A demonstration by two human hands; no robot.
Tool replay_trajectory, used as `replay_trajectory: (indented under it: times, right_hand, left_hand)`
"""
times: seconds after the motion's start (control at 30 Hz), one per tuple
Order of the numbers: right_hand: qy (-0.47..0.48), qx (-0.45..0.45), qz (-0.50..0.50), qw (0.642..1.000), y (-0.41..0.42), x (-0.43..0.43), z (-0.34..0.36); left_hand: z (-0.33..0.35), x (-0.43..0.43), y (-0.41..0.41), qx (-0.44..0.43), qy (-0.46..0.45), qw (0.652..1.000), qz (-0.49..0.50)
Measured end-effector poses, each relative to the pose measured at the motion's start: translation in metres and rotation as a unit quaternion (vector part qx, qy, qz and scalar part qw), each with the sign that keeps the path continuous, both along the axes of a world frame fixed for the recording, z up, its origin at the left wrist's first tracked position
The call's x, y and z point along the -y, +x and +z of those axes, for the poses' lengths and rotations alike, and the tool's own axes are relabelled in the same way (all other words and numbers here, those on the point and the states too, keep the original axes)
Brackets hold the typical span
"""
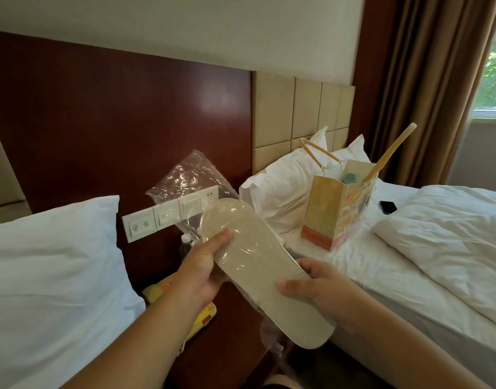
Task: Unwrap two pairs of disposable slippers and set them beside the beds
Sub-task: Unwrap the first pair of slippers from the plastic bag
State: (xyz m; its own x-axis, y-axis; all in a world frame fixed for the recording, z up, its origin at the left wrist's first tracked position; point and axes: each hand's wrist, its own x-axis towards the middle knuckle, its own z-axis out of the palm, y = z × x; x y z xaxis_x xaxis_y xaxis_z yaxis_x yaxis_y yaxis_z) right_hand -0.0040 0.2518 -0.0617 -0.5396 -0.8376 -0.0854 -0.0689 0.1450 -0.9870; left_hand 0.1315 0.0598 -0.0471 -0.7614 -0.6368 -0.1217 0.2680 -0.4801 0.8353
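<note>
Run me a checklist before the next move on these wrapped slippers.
1. Left hand grips the plastic wrapper over the covered end: ok.
2. Right hand grips the slippers near the bare end: ok.
3. Wrapper fully off: not ok. The film covers the upper half of the sole.
4. Both slippers of the pair present: cannot tell. Only one sole shows.
5. Floor spot beside the bed free: cannot tell. The floor is out of view.
6. Paper bag on the bed clear of the hands: ok. It stands apart, behind them.
</note>
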Motion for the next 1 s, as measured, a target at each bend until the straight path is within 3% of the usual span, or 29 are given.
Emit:
replay_trajectory:
  times: [0.1,0.3,0.73,1.0]
  right_hand:
    - [0.014,-0.012,-0.001,1.000,0.000,-0.005,0.001]
    - [0.012,-0.016,-0.002,1.000,-0.001,-0.004,0.001]
    - [0.009,-0.002,-0.005,1.000,-0.003,-0.001,-0.014]
    - [0.001,0.020,0.006,1.000,-0.001,0.003,-0.019]
  left_hand:
    - [0.006,0.011,0.004,-0.010,0.013,0.999,0.029]
    - [0.002,0.005,0.008,-0.026,-0.023,0.999,-0.010]
    - [-0.006,-0.005,-0.001,0.028,-0.016,0.997,0.071]
    - [-0.004,0.003,0.003,0.059,-0.046,0.997,0.034]
